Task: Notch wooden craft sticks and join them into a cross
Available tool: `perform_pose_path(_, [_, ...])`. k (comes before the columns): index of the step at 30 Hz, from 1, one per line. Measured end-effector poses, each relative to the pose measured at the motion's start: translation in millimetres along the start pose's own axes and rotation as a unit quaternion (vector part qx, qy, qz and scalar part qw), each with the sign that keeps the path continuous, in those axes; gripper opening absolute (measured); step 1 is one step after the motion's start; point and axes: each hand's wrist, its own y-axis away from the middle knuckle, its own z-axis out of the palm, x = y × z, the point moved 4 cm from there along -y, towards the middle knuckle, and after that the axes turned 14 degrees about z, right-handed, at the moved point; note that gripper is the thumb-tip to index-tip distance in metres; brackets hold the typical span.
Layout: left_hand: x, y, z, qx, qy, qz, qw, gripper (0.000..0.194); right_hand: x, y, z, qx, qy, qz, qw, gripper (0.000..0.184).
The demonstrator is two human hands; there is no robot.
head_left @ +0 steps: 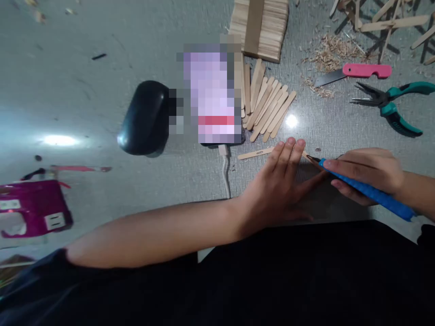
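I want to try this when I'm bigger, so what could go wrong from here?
The blue tool in the right hand has its dark tip close to the left hand, so a slip might poke it. The thin wooden stick, held down by the left hand, could crack or slide if pushed too hard. The pink saw lies with its blade out, so a reaching hand might get scratched.

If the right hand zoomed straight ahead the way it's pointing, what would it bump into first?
Most likely the left hand: it lies just past the dark tip of the blue tool that the right hand holds. How high each hand sits is hard to judge from this view.
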Motion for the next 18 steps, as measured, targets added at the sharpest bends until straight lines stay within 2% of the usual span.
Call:
perform_pose_path(4, [0.6, -1.4, -1.3, 0.003, 0.002, 0.0, 1.0, 0.155, -6.0, -1.0, 1.1, -0.006, 0.022, -0.028, 0.999, 0.029])
perform_pose_path(12, [-0.9, -2.2, -7.1, -0.012, 0.002, 0.009, 1.0, 0.151, -5.4, -0.5, -2.4, -0.017, 0.007, -0.013, 1.0, 0.031])
perform_pose_path(18, [-0.6, -1.4, -5.4, -0.014, -0.002, 0.008, 1.0, 0.155, -5.5, 0.8, -1.6, -0.016, 0.01, -0.007, 1.0, 0.033])
